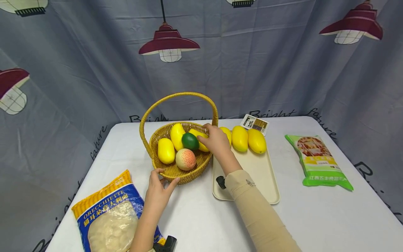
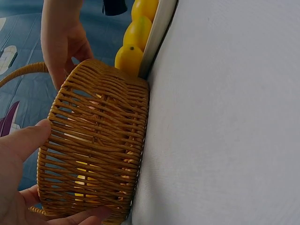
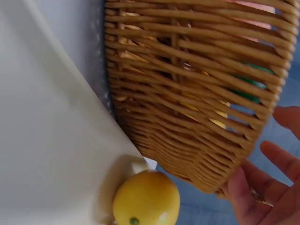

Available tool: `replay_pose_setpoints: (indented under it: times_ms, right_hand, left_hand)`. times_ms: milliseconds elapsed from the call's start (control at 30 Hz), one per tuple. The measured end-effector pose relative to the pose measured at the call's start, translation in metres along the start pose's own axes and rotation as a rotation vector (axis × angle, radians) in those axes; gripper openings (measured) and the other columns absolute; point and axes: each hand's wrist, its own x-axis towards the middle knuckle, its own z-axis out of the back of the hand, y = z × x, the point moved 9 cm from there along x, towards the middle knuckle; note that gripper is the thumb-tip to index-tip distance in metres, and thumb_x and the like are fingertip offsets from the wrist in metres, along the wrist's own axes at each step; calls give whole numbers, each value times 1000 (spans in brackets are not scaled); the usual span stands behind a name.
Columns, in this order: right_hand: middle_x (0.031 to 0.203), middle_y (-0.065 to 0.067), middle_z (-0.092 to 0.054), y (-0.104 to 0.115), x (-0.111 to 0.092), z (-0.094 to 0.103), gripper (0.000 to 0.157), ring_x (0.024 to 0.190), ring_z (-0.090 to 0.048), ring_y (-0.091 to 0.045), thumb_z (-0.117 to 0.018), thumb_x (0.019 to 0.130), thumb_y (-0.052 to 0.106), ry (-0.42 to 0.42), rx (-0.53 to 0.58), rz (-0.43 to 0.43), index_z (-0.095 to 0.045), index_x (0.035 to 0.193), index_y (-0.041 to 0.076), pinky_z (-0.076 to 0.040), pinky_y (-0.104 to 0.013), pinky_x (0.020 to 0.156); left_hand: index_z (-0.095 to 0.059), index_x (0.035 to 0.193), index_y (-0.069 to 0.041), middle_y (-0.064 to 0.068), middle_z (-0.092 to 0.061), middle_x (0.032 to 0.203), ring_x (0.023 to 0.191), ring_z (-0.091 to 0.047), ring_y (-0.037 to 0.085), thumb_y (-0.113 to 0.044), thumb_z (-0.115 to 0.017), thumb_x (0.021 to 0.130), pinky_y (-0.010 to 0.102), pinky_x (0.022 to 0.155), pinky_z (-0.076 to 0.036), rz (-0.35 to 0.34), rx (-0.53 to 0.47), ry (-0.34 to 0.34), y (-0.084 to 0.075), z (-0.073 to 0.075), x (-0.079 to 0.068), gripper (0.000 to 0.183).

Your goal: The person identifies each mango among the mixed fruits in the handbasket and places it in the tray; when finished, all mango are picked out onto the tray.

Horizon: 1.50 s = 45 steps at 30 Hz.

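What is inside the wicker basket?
The basket holds a peach, a dark green fruit, two yellow fruits and another yellow fruit, partly covered by the right hand. Whatever lies beneath the fruits cannot be seen.

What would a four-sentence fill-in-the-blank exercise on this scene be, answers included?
The tray bears ____ visible mangoes.
The dark fruit behind the peach in the basket is ____.
The person's ____ hand is nearer the pasta bag.
In the head view, the food packet lies to the tray's ____.
Missing words: three; green; left; right.
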Motion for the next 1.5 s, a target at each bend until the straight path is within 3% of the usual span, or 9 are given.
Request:
replay_pose_setpoints:
  times_ms: [433, 767, 1500]
  right_hand:
    - [124, -11, -59, 2, 8, -12, 51, 93, -63, -33, -67, 90, 39, -13, -160, -23, -54, 135, 19, -54, -47, 77]
    - [125, -12, -59, 5, 10, -15, 58, 99, -63, -32, -73, 86, 39, 14, -190, -10, -53, 136, 18, -53, -46, 82]
    - [126, -11, -61, 5, 16, -36, 64, 103, -62, -31, -71, 85, 44, 93, -260, -27, -51, 138, 16, -52, -45, 84]
  left_hand:
    - [-31, 129, -7, 24, -39, 136, 119, -54, 39, -43, -69, 88, 51, 91, -48, 3, 14, 0, -1, -1, 0, 66]
    - [-31, 129, -7, 22, -38, 136, 119, -53, 39, -43, -69, 88, 50, 91, -48, -2, 8, 1, -3, -1, -1, 66]
    - [-31, 127, -8, 22, -39, 135, 120, -53, 38, -43, -69, 88, 51, 91, -48, 5, 0, 5, -1, -2, 0, 64]
